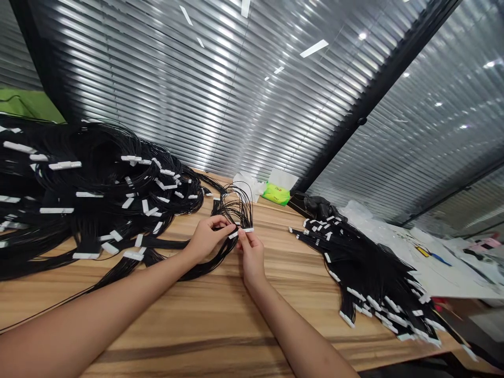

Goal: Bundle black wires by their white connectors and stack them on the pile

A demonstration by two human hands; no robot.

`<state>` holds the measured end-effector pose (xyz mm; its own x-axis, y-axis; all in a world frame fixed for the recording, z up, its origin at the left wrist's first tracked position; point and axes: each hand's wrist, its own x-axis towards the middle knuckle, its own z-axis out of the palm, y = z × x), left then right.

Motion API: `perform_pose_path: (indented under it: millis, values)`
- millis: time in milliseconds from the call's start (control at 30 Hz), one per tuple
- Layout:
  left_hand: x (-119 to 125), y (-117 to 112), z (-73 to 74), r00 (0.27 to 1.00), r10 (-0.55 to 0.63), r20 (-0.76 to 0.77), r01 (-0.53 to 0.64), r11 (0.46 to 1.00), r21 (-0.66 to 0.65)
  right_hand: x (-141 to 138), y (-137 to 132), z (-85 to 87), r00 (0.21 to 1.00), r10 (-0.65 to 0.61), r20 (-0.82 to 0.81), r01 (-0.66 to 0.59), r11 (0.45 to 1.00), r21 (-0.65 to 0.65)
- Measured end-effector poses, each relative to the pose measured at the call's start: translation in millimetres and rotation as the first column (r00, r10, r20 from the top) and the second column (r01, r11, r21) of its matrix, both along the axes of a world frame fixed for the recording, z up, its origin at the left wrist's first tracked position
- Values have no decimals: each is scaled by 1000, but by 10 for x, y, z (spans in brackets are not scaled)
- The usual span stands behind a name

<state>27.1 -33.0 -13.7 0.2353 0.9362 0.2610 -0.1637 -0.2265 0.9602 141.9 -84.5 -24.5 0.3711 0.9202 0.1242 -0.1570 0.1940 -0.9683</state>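
Observation:
At the middle of the wooden table (236, 315), my left hand (210, 236) and my right hand (252, 252) meet over one black wire harness (238, 202). Its thin wires arch up in loops behind my fingers. My right hand pinches a white connector (248, 230) at the wire ends. Between the thumb and fingers of my left hand is the harness close to a second white connector (233, 235); the exact grip is partly hidden. More black wires from it curve down and left under my left wrist.
A large heap of black wire harnesses (98, 194) with white connectors covers the left side. Another pile (366, 268) lies at the right edge. A green tissue pack (276, 193) stands at the back, before a ribbed metallic blind (189, 84). Scissors (423, 252) rest on a white table (444, 278) farther right.

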Motion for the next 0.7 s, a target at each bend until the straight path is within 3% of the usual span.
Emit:
perform_pose_path:
  millis: [167,367,500,600,700]
  values:
    - [3,10,-12,994,10,107,-7,999,-31,45,33,-60,997,-75,-24,75,997,0]
    - [-26,74,-85,972,217,-86,-216,976,12,63,41,-74,993,-115,20,115,993,9]
    - [-45,131,-156,954,262,-144,-254,965,71,56,12,-31,990,-132,52,130,990,53]
    - [-58,145,-174,906,383,-180,-356,919,167,78,5,-1,987,-156,49,154,987,52]
    - [-76,87,-122,813,529,-244,-451,836,312,120,21,9,980,-197,5,196,980,42]
